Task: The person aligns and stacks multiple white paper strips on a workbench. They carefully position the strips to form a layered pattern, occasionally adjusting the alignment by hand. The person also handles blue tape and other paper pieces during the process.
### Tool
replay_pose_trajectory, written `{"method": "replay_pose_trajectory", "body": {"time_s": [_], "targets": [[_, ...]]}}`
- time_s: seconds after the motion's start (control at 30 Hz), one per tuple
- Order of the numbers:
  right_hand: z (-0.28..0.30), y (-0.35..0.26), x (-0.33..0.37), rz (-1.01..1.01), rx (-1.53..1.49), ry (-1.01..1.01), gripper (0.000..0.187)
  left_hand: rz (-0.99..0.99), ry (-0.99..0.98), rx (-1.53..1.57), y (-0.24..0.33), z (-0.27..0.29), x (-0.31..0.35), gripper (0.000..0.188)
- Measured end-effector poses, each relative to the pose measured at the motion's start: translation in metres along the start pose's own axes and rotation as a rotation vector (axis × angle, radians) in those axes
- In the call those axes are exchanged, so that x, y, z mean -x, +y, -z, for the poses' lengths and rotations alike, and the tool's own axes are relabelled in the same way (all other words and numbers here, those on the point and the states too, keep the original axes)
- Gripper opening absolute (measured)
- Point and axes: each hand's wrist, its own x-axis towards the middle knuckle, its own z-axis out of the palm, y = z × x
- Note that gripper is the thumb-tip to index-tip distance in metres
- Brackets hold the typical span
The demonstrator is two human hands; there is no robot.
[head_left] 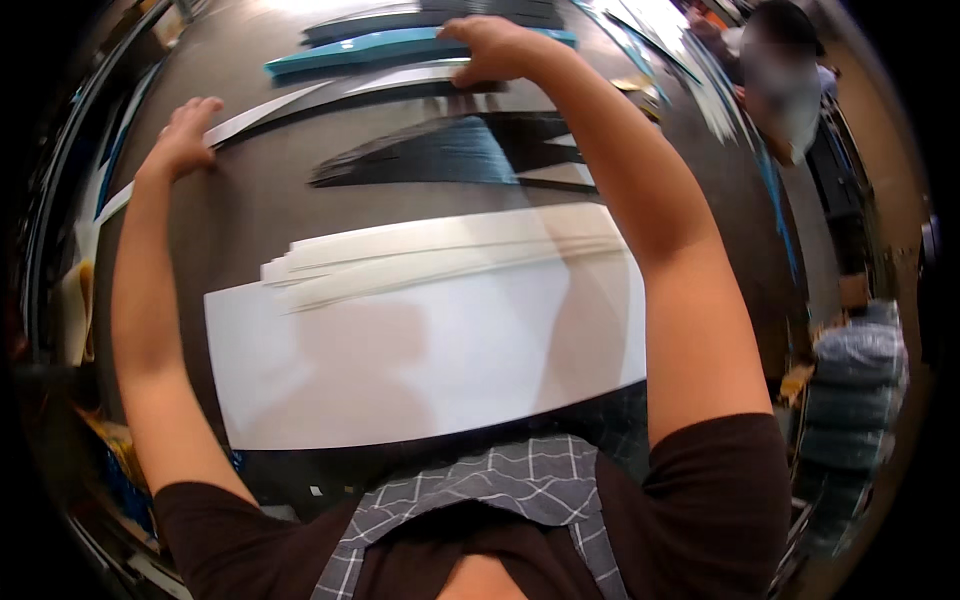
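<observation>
A long, narrow white strip (275, 112) with a dark lower edge runs across the far part of the dark table. My left hand (182, 142) is at its left part, fingers and thumb apart. Farther right, my right hand (495, 50) has its fingers spread: the thumb is by the strip, the fingertips by a teal bundle (350, 55). I cannot tell how firmly either hand touches the strip. Nearer me lies a stack of black sheets (410, 155). In front of me, several cream strips (420, 260) lie fanned over a large white sheet (480, 345).
Dark grey pieces (430, 18) lie beyond the teal bundle. Long pale strips (690, 70) stretch along the table's right side, where another person (780, 80) stands. Plastic-wrapped stacks (855, 400) are off the table at the right.
</observation>
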Motion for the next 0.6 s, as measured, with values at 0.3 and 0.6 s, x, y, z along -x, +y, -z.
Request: {"method": "replay_pose_trajectory", "body": {"time_s": [0.3, 0.6], "targets": [[0.045, 0.188, 0.229, -0.389, -0.408, -0.169, 0.040, -0.364, -0.183, 0.465, 0.151, 0.021, 0.108, 0.064], [-0.002, 0.117, 0.200, -0.700, -1.406, 0.154, 0.035, -0.445, -0.143, 0.373, 0.208, -0.016, 0.068, 0.066]]}}
